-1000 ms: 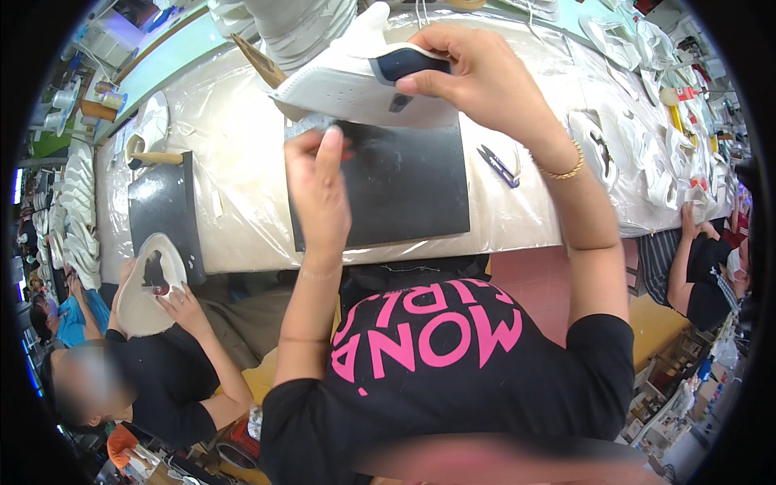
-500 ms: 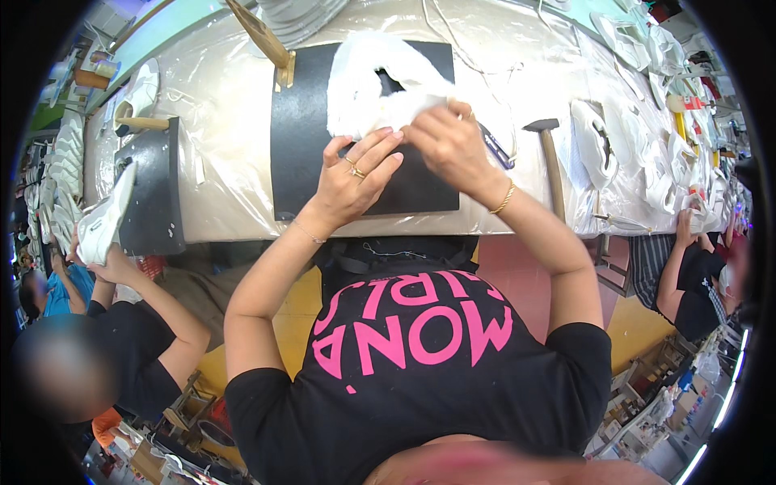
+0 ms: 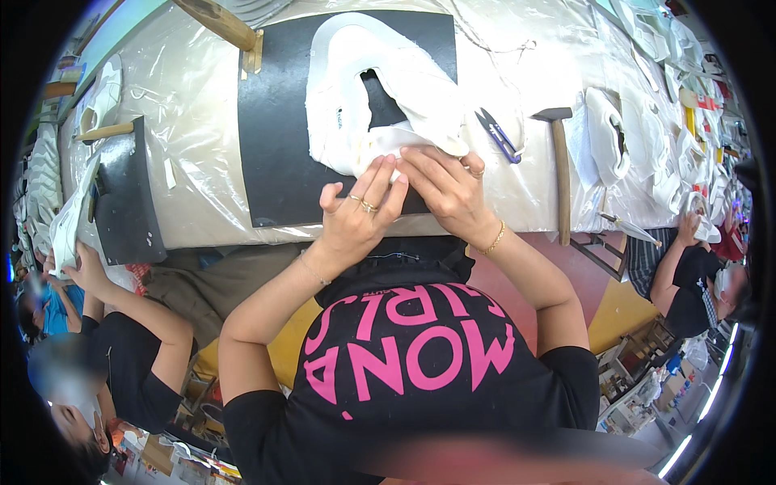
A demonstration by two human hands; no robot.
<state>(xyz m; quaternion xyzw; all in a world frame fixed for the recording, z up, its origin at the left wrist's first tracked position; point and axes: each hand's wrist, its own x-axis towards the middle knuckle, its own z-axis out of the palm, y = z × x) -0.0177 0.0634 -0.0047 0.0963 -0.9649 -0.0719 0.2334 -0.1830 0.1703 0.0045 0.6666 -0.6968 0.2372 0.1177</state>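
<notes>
- Shoe upper, white, 1 piece: I log it flat on a black board, its near edge overhanging nothing and held above the dark surface.
- Left hand: fingers bunched, tips pinching that near edge; 2 rings visible.
- Right hand: fingertips curled down on the same edge, just beside the left, gripping the fabric.
- Done, as I judge it: panels joined into a closed loop, opening formed, 1 small dark mark on the side.
- Left, as I judge it: the pinched edge, whose fastening I cannot tell under the fingers; the outer margin looks raw, and I see no sole.
- Materials: upper soft and pliable, matte, with a slightly frayed rim; board smooth, rigid, rectangular, scuffed; counter under glossy, wrinkled clear film.
- Tools, lying unheld: 1 pair of purple-handled snips, slim, pointed; 1 hammer, dark head, straight wooden handle.
- Further stock: 1 white upper right of the hammer, with a narrow, elongated opening.
</notes>
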